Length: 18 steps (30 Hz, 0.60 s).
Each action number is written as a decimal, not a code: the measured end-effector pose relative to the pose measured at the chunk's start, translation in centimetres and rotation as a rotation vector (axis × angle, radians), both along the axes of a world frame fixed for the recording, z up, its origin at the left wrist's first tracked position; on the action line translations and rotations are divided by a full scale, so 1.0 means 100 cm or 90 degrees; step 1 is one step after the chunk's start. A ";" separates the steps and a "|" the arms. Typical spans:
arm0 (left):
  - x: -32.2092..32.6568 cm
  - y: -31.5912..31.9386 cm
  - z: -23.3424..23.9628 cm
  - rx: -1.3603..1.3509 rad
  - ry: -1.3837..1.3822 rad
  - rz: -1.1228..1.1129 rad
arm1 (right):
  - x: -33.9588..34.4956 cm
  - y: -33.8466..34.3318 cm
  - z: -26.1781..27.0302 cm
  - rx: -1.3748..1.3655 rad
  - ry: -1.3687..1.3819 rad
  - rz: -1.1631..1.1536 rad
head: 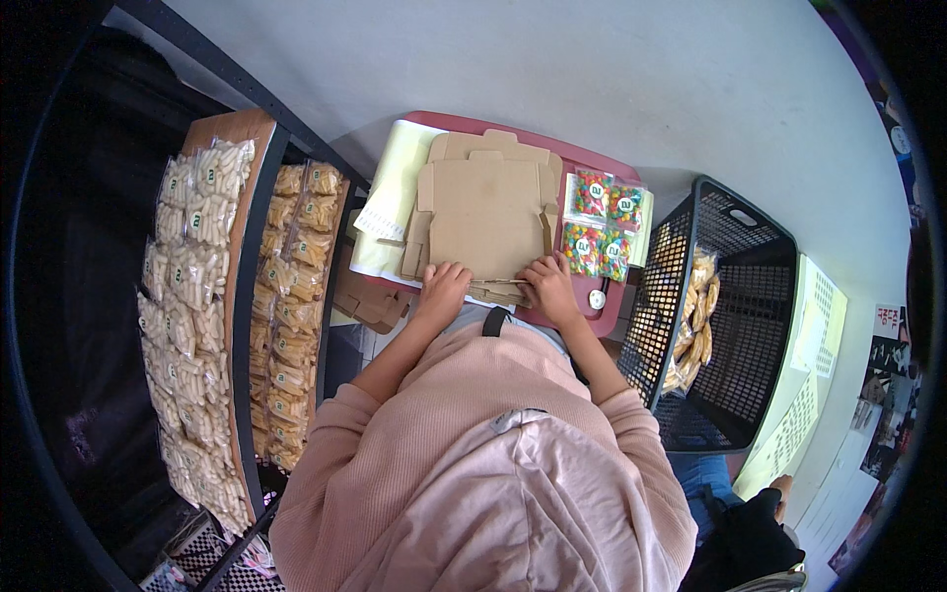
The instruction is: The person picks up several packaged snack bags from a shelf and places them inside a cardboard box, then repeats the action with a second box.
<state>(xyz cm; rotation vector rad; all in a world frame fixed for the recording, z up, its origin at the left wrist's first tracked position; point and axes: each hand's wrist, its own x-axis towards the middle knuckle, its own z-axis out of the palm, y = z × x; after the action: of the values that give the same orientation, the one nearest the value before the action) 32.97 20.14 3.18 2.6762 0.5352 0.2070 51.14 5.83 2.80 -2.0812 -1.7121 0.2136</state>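
A partly folded cardboard box [484,214] lies before me on top of more flat cardboard pieces [414,255]. At its near left corner, my left hand [446,290] grips the edge with curled fingers. My right hand [550,287] holds the near right corner, where a folded strip of cardboard shows between the hands. The fingertips are partly hidden. Beneath lies a red tray-like surface [529,132]. Several clear bags of colourful candy [592,194], each with a round label, lie to the right of the box. Nearer my right hand is a small white round item [597,299].
Printed yellowish sheets [399,177] lie left of the box. Farther left, shelves hold bags of white puffed snacks [194,274] and yellowish snacks [303,296]. At right stands a black plastic crate [747,325] with snack bags [693,325]. Another person [747,529] is partly visible lower right.
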 end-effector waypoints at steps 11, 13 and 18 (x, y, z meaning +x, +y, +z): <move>0.002 -0.008 -0.015 0.005 -0.100 -0.022 | -0.010 0.003 -0.003 0.014 -0.045 -0.013; 0.003 -0.008 -0.016 -0.037 -0.107 -0.024 | -0.010 0.003 0.004 0.015 -0.033 -0.010; 0.002 -0.007 -0.012 -0.055 -0.097 -0.011 | -0.005 -0.007 0.026 0.166 0.021 -0.200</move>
<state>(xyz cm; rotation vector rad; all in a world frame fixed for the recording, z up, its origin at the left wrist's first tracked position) 33.16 19.43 2.03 2.5541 0.4625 0.3699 50.68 5.17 5.40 -2.0967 -1.2923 -0.0677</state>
